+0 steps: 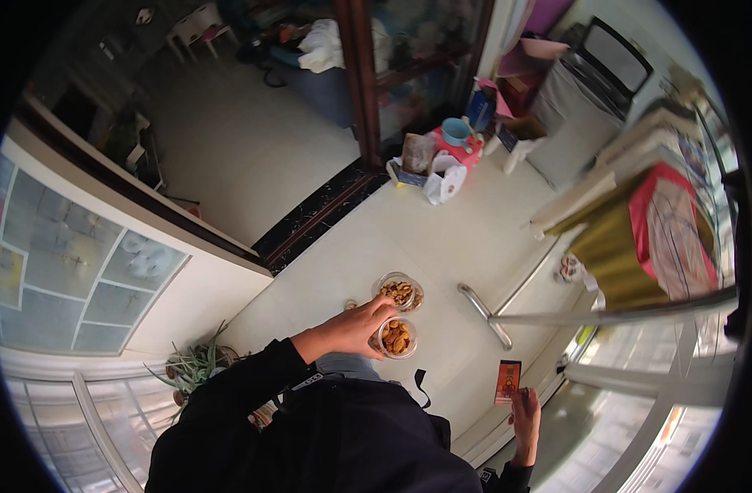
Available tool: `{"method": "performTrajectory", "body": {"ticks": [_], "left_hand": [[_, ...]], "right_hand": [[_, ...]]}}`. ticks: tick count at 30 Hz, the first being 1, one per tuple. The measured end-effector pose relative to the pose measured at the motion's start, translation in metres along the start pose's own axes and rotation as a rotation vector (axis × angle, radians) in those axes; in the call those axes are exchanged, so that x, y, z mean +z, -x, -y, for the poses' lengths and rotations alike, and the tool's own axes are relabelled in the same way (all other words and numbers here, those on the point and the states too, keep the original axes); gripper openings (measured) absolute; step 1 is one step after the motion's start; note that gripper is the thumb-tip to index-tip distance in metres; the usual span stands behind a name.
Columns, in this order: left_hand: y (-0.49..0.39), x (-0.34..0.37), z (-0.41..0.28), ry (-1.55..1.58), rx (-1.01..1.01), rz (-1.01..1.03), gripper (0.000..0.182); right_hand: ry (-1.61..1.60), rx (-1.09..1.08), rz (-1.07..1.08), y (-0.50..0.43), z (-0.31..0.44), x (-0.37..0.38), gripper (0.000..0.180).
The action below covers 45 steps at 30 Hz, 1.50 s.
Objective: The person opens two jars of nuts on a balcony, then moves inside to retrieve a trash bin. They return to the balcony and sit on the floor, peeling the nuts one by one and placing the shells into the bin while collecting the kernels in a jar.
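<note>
My left hand [359, 328] is closed around a clear round plastic container [397, 338] filled with orange-brown dried fruit or nuts. Just beyond it is a second clear round container [398, 292] with darker brown nut-like pieces. My fingertips come close to its near rim, and I cannot tell whether they grip it too. Another clear rim shows partly behind that one. Out to the right, my right hand [525, 416] pinches the lower end of a flat red-and-orange box or packet [507, 380] that bears printing.
A clothes rack's metal foot [486, 317] stands on the pale tiled floor, with hanging clothes [635, 240] at right. A black stone sill [320, 209] crosses the doorway. Potted aloe-like plants [197, 363] sit at left. Boxes and a blue pan [456, 132] are piled by the door.
</note>
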<state>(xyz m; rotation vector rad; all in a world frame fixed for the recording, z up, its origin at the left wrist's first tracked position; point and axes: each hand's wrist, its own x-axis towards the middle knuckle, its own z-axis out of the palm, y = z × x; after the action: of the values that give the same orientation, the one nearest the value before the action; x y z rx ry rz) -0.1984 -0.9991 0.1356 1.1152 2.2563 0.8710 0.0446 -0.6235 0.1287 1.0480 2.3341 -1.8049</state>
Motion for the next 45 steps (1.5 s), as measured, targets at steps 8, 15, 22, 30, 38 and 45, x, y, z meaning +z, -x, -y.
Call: {"method": "performTrajectory", "body": {"ticks": [8, 15, 22, 30, 38, 45], "left_hand": [[0.076, -0.132, 0.109, 0.003, -0.254, -0.293, 0.085], [0.109, -0.198, 0.185, 0.118, -0.484, -0.562, 0.084], [0.090, -0.287, 0.284, 0.099, -0.575, -0.749, 0.082], [0.083, -0.420, 0.375, 0.115, -0.745, -0.970, 0.086], [0.128, -0.525, 0.508, 0.168, -0.961, -1.152, 0.086], [0.184, -0.668, 0.647, 0.170, -0.902, -1.125, 0.088]], "right_hand": [[0.294, -0.228, 0.481, -0.174, 0.203, 0.185, 0.020], [0.451, -0.226, 0.610, -0.283, 0.331, 0.324, 0.018], [0.495, -0.429, 0.812, -0.431, 0.443, 0.470, 0.016], [0.733, -0.847, 0.880, -0.539, 0.586, 0.698, 0.028], [0.753, -0.793, 1.247, -0.535, 0.703, 0.941, 0.027], [0.850, -0.633, 1.194, -0.569, 0.799, 1.099, 0.028]]}}
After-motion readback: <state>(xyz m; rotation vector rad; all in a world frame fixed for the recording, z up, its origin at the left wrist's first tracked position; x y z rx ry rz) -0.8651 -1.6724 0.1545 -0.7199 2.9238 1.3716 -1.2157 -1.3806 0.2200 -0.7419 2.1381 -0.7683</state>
